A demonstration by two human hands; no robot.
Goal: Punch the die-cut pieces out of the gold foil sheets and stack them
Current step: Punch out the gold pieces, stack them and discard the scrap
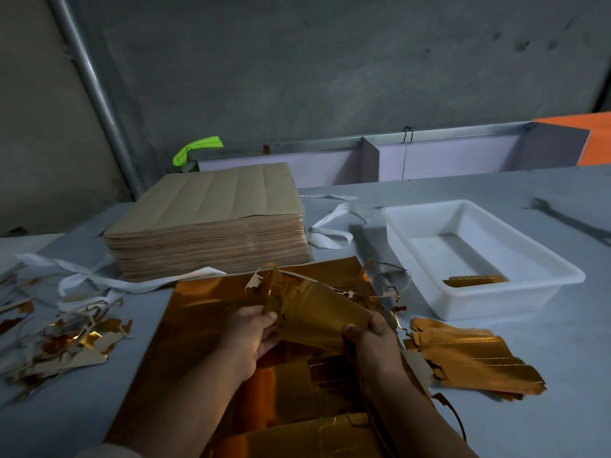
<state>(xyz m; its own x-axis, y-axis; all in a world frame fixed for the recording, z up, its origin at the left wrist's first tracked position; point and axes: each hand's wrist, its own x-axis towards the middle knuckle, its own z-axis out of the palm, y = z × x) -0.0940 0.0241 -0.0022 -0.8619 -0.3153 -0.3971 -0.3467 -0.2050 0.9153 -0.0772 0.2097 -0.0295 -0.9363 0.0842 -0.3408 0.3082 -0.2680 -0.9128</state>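
Note:
A bent gold die-cut piece (317, 312) with ragged scrap strips at its far edge is held above a flat gold foil sheet (205, 325) on the table. My left hand (251, 338) grips its left edge, thumb on top. My right hand (373, 342) grips its near right corner. A fanned stack of punched gold pieces (472, 361) lies on the table to the right of my right hand.
A thick pile of brown-backed sheets (211, 223) stands behind the foil sheet. A white plastic tub (476, 259) holding one gold piece sits at the right. Gold scraps (66, 342) and white strips (86, 279) litter the left. A dark tool (572, 223) lies far right.

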